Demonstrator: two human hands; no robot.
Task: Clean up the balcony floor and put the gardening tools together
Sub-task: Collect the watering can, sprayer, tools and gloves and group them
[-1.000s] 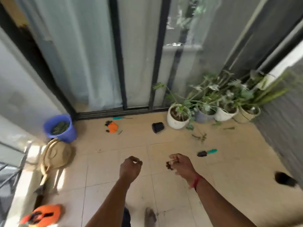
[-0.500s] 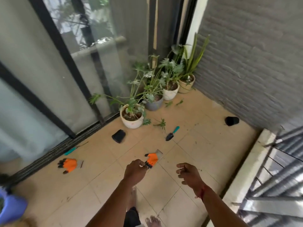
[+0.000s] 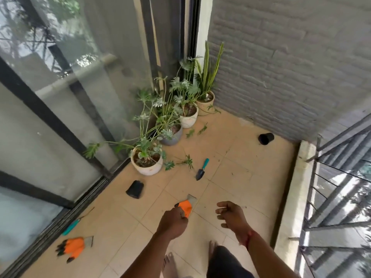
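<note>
Head view is looking down at a beige tiled balcony floor (image 3: 230, 157). At the far left, an orange gardening glove with black claw tips (image 3: 73, 247) is lying on the tiles just beside the sliding-door track (image 3: 60, 223). A slim teal-handled tool (image 3: 70, 227) is lying near it, along the track.

Further right, a black plastic nursery pot (image 3: 135, 189) is lying tipped on its side. It is sitting near a round white ceramic pot (image 3: 147, 167) that is holding a leafy green plant. The left hand (image 3: 172, 223) is reaching out low over the floor. Its grip is curling tightly around a second orange glove with a grey cuff (image 3: 186, 205), whose cuff is pointing away from the person.

Beyond it, a small black trowel with a teal handle (image 3: 201, 170) is lying flat on the tiles, well apart from both hands. Cut green leaves (image 3: 187, 162) are lying just beside it.

The right hand (image 3: 230, 215) is hovering near the held glove without touching it, its grip loosely curled and holding nothing. Further right, a small black round pot (image 3: 266, 138) is lying on its side close to the grey brick wall (image 3: 281, 67). A dark metal railing (image 3: 337, 177) is running along the far right edge.
</note>
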